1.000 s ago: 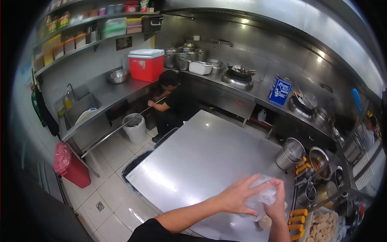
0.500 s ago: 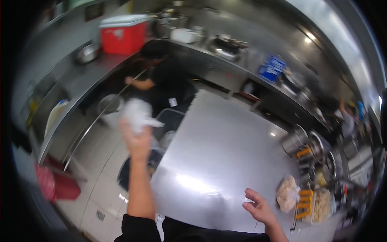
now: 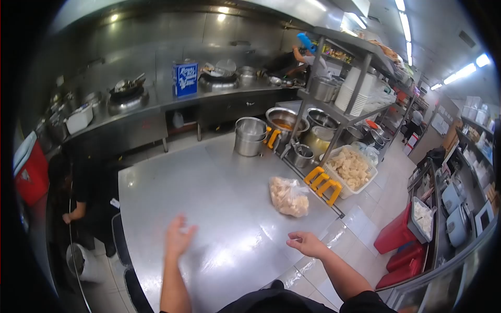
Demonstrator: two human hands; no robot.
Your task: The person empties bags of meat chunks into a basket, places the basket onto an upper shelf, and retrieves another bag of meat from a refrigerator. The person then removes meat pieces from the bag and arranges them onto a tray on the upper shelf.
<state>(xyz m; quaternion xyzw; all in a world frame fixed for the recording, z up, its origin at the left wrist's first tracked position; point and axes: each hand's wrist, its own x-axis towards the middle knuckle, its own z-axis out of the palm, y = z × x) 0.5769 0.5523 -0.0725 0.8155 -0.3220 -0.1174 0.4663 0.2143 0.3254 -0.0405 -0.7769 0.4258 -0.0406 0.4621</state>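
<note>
My left hand [image 3: 179, 236] hovers over the left part of the steel table [image 3: 156, 182], its fingers apart and nothing in them. To the right, near the table's front edge, my right hand [image 3: 307, 244] is also empty, with thumb and fingers apart. Just beyond my right hand a clear plastic bag [image 3: 289, 196] filled with pale, chunky food lies on the table. Neither hand touches the bag.
Nested steel pots [image 3: 249, 136] stand at the table's back right. Yellow handles [image 3: 323, 185] line the right edge beside a tub of pale chunks [image 3: 350, 168]. A co-worker in black [image 3: 86, 182] crouches at the left. Another person [image 3: 316, 63] stands at the far stoves.
The view has swung right. The white plastic that my left hand held out to the left is gone from it. My hands, together around clear plastic a second ago, are now apart.
</note>
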